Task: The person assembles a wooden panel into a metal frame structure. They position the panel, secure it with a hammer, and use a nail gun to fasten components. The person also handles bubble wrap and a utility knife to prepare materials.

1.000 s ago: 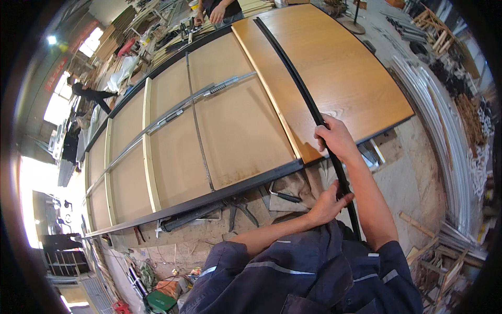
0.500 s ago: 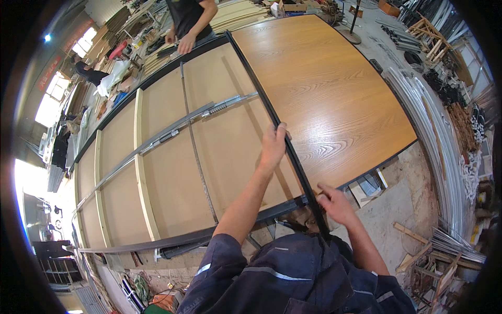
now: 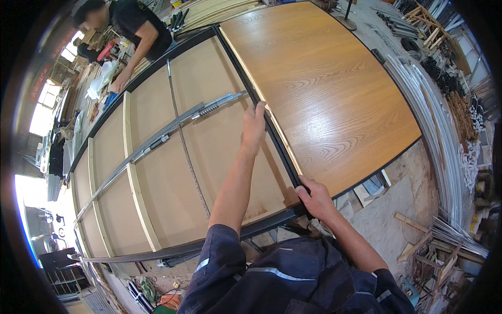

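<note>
Board, tan and flat (image 3: 164,193), fills the shallow black-rimmed frame (image 3: 272,219), and across it lie pale wooden battens (image 3: 138,201), a thin dark rod (image 3: 184,144) and a long metal bar (image 3: 180,121) carrying two coil springs (image 3: 209,111). Beside the frame, an open pale box (image 3: 361,197) below the edge of the wood-grain panel (image 3: 334,94) holds something grey-blue, too small to identify. Between the two hands runs the long black strip (image 3: 278,149), lying along the seam where the tan board meets a light wooden edge batten (image 3: 283,135) on the panel's side. The left hand (image 3: 254,123) has its fingers closed over the strip around mid-length; the right hand (image 3: 316,198) grips it close to its near end, thumb on the strip. That near end is partly covered by the right hand, and the left fingertips are hard to see. Across the frame, a co-worker's hand (image 3: 121,81) reaches down near a crumpled white plastic sheet (image 3: 101,78); what it touches cannot be made out. Tools beneath the front rim are mostly hidden.
</note>
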`<state>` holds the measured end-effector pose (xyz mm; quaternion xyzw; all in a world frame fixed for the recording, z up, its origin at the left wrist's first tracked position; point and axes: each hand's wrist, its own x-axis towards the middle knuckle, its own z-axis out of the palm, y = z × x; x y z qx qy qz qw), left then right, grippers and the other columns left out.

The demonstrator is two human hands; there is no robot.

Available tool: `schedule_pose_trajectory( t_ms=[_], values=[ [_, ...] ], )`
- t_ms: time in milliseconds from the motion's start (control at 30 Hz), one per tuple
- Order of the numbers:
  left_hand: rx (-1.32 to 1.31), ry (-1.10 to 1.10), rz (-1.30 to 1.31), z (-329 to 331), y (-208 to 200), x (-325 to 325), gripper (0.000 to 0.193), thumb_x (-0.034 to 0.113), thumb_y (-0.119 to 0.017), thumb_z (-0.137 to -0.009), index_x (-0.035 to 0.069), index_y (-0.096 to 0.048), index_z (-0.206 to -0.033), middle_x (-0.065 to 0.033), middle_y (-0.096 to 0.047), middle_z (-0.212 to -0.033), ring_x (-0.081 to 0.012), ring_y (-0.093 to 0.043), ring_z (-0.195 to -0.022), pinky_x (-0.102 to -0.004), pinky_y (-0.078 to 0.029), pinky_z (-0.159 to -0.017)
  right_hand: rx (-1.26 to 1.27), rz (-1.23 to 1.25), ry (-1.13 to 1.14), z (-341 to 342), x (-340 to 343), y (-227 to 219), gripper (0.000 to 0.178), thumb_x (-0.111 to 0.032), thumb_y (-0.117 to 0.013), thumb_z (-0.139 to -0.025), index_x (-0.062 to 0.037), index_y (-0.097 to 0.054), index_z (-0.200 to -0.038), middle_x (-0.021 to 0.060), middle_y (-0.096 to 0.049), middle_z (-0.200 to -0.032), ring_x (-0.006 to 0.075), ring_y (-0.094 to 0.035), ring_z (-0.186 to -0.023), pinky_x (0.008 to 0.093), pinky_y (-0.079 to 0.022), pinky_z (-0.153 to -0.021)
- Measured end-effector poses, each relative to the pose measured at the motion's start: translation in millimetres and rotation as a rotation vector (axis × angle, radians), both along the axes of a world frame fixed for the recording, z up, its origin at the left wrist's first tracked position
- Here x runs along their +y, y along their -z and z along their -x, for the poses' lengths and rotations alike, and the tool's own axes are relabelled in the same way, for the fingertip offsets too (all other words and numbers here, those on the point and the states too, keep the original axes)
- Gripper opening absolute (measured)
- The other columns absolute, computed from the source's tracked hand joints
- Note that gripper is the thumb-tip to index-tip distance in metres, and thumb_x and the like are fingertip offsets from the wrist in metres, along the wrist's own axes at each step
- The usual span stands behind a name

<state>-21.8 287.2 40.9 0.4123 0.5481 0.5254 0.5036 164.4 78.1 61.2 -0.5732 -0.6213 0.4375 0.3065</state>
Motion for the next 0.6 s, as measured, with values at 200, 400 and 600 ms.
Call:
schedule_pose_trajectory(
  t_ms=[200, 400, 600],
  values=[
    [-0.075, 0.049, 0.056, 10, 18, 20, 0.031, 0.031, -0.052, -0.102, 0.002, -0.063, -0.099, -0.0005, -0.057, -0.074, -0.0095, -0.053, -0.065, -0.0276, -0.043, -0.058, -0.023, 0.022, 0.056, 17, 15, 4, 0.039, -0.013, -0.062, -0.092, 0.0109, -0.06, -0.123, 0.0312, -0.066, -0.11, 0.0406, -0.067, -0.103, 0.0388, -0.051, -0.091],
    [0.221, -0.004, 0.04, 12, 13, 19, 0.036, 0.028, -0.056, -0.101, -0.004, -0.061, -0.114, -0.0103, -0.063, -0.083, -0.0204, -0.059, -0.074, -0.0363, -0.048, -0.069, -0.077, -0.087, 0.063, 26, 17, 12, 0.037, -0.013, -0.06, -0.092, 0.0096, -0.06, -0.121, 0.0321, -0.065, -0.103, 0.0463, -0.064, -0.098, 0.0471, -0.051, -0.087],
    [0.652, -0.076, -0.273, -25, 18, -51, 0.062, 0.021, -0.06, -0.098, -0.008, -0.033, -0.146, -0.0327, -0.065, -0.106, -0.0436, -0.067, -0.092, -0.0492, -0.052, -0.08, -0.128, -0.072, 0.109, 30, 16, 22, 0.034, -0.01, -0.06, -0.091, 0.0103, -0.061, -0.118, 0.0321, -0.064, -0.103, 0.0466, -0.062, -0.099, 0.0487, -0.05, -0.086]
  ],
)
